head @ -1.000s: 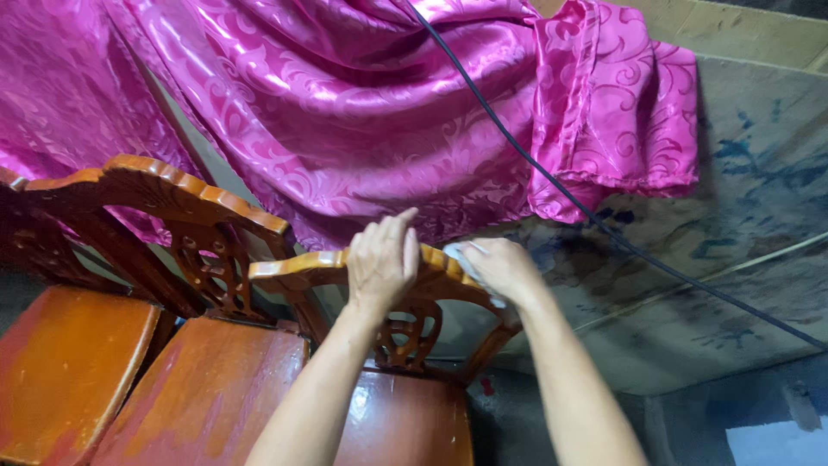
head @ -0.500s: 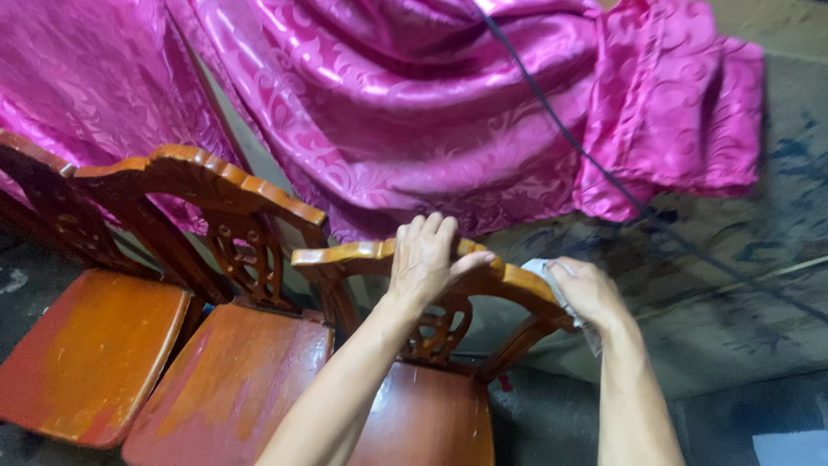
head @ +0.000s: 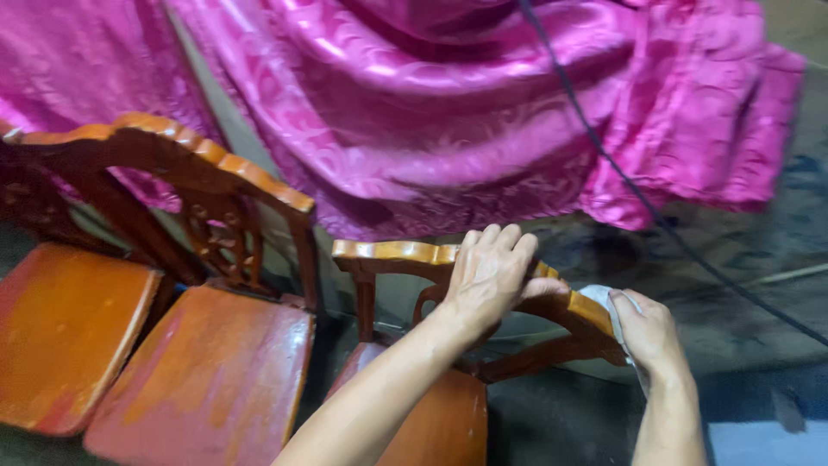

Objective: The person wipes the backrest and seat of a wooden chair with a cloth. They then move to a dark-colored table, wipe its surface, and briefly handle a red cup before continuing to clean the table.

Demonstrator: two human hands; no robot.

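Lower centre: the left hand is gripping the top rail of the nearest wooden chair, fingers curled over it. Lower right: the right hand is pressing a pale cloth, mostly hidden, against the rail's end. Two more chairs are sitting at left, partly cut off. Behind, pink fabric is hanging blurred, crossed by a black cable.

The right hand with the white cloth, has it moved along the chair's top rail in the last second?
Yes. The right hand and its cloth slid from near the rail's middle out to its right end, judged against the chair.
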